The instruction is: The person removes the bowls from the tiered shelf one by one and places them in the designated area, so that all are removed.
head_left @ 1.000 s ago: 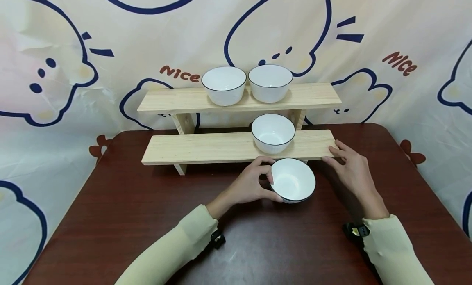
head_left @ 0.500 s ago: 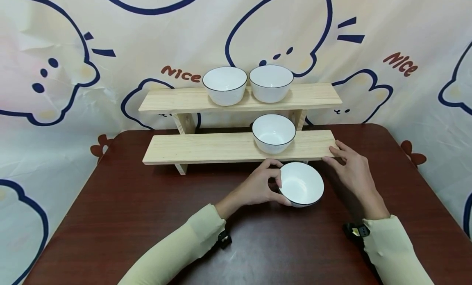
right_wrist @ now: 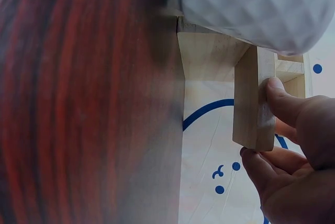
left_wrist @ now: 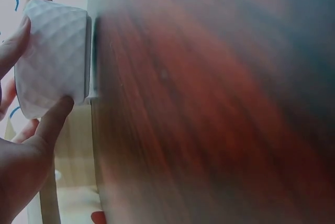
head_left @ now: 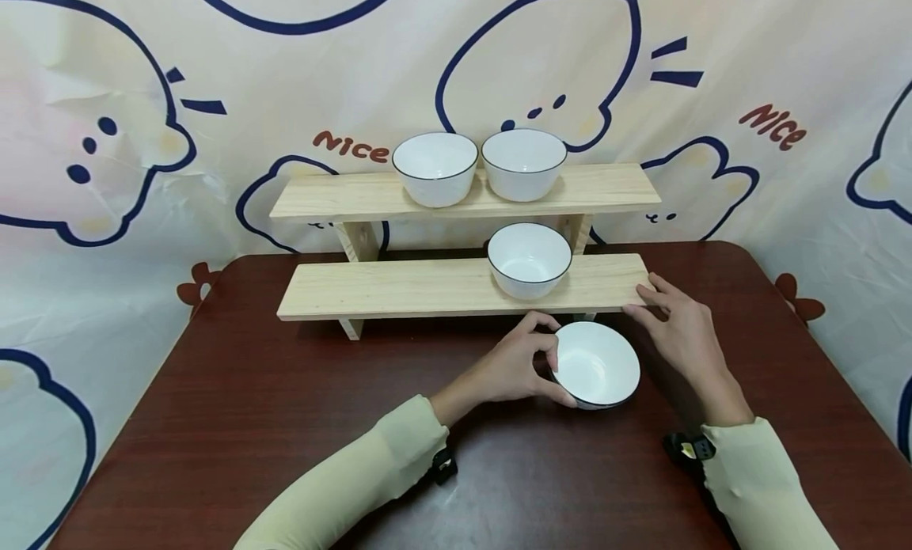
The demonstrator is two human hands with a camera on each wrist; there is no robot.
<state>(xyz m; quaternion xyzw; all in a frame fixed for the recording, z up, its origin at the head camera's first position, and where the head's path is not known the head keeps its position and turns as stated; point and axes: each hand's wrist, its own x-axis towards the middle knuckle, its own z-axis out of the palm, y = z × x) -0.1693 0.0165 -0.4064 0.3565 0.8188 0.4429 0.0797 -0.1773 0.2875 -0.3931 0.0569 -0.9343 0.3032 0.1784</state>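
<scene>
My left fingers [left_wrist: 52, 122] pinch the nearest bowl [head_left: 598, 366]; my right fingers [right_wrist: 288, 103] pinch the lower shelf [head_left: 385, 287] at its right end.

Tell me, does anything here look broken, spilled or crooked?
Nothing looks broken or spilled, and the three bowls on the wooden shelf stand upright. The one mild oddity: the lower-board bowl sits alone, right of the middle, so that tier looks lopsided. A fourth bowl is off the shelf, held in the left grip.
</scene>
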